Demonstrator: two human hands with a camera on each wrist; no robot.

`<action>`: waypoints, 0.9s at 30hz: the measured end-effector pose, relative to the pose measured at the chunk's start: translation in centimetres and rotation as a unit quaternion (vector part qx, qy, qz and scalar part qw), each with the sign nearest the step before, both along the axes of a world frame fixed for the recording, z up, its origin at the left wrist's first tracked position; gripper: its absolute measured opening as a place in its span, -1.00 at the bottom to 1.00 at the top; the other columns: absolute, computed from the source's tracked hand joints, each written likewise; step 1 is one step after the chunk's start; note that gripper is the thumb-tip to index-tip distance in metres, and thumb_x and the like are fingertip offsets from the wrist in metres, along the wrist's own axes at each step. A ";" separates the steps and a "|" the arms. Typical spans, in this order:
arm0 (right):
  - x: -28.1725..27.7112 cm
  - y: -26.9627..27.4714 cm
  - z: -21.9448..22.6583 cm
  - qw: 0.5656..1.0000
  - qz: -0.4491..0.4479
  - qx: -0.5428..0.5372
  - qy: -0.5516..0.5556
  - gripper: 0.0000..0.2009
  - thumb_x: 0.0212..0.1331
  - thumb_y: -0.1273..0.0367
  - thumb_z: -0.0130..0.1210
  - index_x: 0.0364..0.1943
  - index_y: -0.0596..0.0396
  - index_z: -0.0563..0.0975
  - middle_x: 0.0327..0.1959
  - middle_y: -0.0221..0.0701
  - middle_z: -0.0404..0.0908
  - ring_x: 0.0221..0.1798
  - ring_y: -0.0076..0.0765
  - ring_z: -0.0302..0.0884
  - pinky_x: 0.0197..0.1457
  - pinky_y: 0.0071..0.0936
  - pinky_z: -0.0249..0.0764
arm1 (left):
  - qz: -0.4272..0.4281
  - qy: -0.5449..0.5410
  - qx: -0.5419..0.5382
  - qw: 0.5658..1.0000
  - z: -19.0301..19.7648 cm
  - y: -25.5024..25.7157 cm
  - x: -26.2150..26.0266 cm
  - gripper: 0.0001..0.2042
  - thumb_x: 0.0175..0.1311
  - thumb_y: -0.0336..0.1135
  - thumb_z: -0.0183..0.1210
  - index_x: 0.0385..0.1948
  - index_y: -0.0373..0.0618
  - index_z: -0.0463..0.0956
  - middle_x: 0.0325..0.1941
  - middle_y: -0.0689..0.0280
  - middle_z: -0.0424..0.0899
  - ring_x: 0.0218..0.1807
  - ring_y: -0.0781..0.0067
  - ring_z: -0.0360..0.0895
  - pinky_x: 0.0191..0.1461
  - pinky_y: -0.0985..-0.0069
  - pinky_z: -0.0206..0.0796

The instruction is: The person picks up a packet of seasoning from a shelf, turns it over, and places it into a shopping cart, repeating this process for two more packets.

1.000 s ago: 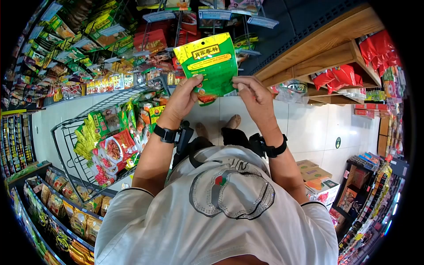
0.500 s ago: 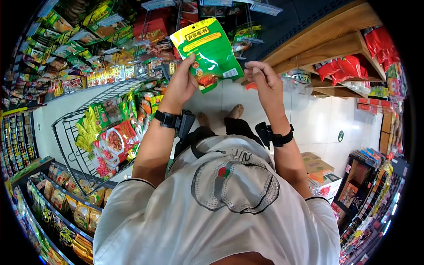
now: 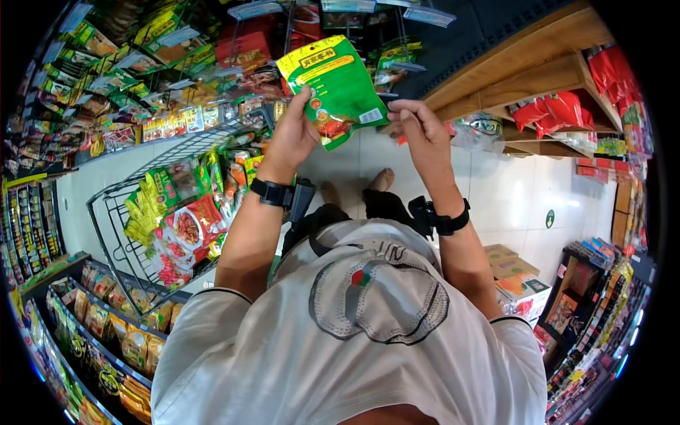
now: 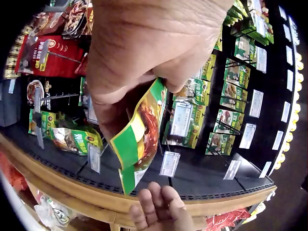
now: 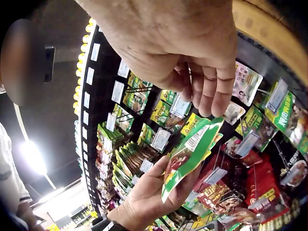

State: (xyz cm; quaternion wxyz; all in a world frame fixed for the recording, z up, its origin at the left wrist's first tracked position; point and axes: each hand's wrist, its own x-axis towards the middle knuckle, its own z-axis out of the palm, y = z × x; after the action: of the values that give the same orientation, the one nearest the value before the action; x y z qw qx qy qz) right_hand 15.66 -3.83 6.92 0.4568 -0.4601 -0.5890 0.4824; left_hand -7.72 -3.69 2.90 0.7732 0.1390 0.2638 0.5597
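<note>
Right hand [image 3: 423, 132] returned near packet [image 3: 338, 86] — fingers loose; left hand [image 3: 289, 139] grips it.

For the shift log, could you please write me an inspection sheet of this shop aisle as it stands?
Surface: pale tiled floor; no worktop seen.
Job's things: green packet, upright, tilted, in front of the peg display.
Clutter: wire basket at the person's left, full of green and red packets.
Hands: left hand grips the green packet's lower edge; right hand beside its right edge, fingers loosely curled, apart from it.
Cables: nothing seen.
Surroundings: peg display of hanging packets, wooden shelf with red bags, cardboard boxes on the floor.
</note>
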 end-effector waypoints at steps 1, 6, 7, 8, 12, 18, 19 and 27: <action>-0.1 0.0 -0.1 1.000 0.003 -0.007 -0.006 -0.82 0.36 0.46 -0.04 -0.06 0.13 0.55 -0.25 -0.47 0.61 -0.19 -0.64 0.53 -0.13 -0.64 0.43 | 0.002 -0.004 0.005 1.000 0.2 0.0 0.1 -0.53 0.51 -0.07 -0.13 0.28 -0.20 0.22 0.27 0.12 0.47 0.23 0.17 0.50 0.27 0.19 0.40; -0.7 0.1 0.3 0.997 0.016 -0.018 -0.069 -0.82 0.33 0.48 -0.01 -0.06 0.17 0.55 -0.23 -0.42 0.60 -0.22 -0.63 0.49 -0.14 -0.66 0.39 | 0.014 0.010 0.029 0.999 1.1 0.1 0.7 -0.42 0.50 0.11 -0.25 0.32 -0.18 0.17 0.32 0.12 0.41 0.30 0.16 0.42 0.31 0.17 0.33; -0.8 0.2 0.0 0.998 0.020 -0.011 -0.053 -0.81 0.32 0.48 0.00 -0.06 0.17 0.55 -0.22 -0.41 0.60 -0.21 -0.62 0.50 -0.14 -0.66 0.39 | 0.016 0.012 0.038 0.999 1.3 0.1 0.8 -0.40 0.50 0.14 -0.28 0.33 -0.17 0.16 0.33 0.13 0.40 0.31 0.17 0.42 0.32 0.17 0.33; -1.0 0.3 -0.6 0.999 0.025 -0.004 -0.038 -0.81 0.31 0.48 0.00 -0.06 0.17 0.55 -0.21 -0.40 0.60 -0.21 -0.61 0.50 -0.13 -0.65 0.40 | 0.017 0.014 0.046 0.999 1.4 0.1 0.9 -0.38 0.49 0.17 -0.30 0.34 -0.17 0.15 0.33 0.13 0.39 0.31 0.17 0.41 0.32 0.17 0.32; -1.8 0.6 -0.9 0.998 0.041 0.017 -0.047 -0.80 0.29 0.47 0.02 -0.04 0.16 0.55 -0.17 -0.38 0.60 -0.16 -0.56 0.54 -0.11 -0.60 0.44 | 0.025 0.034 0.041 0.998 1.4 0.3 0.8 -0.34 0.46 0.23 -0.32 0.34 -0.14 0.17 0.35 0.12 0.38 0.32 0.13 0.39 0.36 0.14 0.26; -2.7 1.0 -0.3 0.994 0.057 0.030 -0.093 -0.77 0.28 0.44 0.04 0.00 0.13 0.54 -0.11 -0.34 0.59 -0.08 -0.43 0.57 -0.05 -0.51 0.48 | 0.038 0.052 0.025 0.998 1.5 0.4 0.9 -0.35 0.49 0.22 -0.42 0.34 -0.14 0.14 0.34 0.14 0.39 0.31 0.20 0.41 0.33 0.23 0.31; -2.8 1.1 -0.5 0.994 0.063 0.025 -0.081 -0.76 0.28 0.44 0.05 0.01 0.14 0.53 -0.09 -0.33 0.59 -0.07 -0.41 0.57 -0.04 -0.50 0.48 | 0.038 0.050 0.028 0.998 1.5 0.4 0.9 -0.35 0.49 0.21 -0.43 0.35 -0.14 0.13 0.34 0.14 0.39 0.31 0.20 0.41 0.33 0.23 0.31; -3.6 1.7 -2.2 0.993 0.111 -0.045 0.020 -0.53 0.24 0.29 0.19 0.20 0.16 0.40 0.10 -0.22 0.53 0.20 -0.29 0.47 0.18 -0.42 0.43 | -0.007 0.144 0.011 0.989 0.0 -0.1 0.7 -0.55 0.52 -0.05 -0.15 0.27 -0.14 0.29 0.24 0.22 0.48 0.20 0.38 0.48 0.23 0.36 0.37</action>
State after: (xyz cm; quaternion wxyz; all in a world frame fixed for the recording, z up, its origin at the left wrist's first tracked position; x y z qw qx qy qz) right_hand 12.03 -2.17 4.72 0.3903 -0.4022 -0.6051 0.5654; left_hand -7.00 -3.78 2.90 0.7296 0.2287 0.3656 0.5308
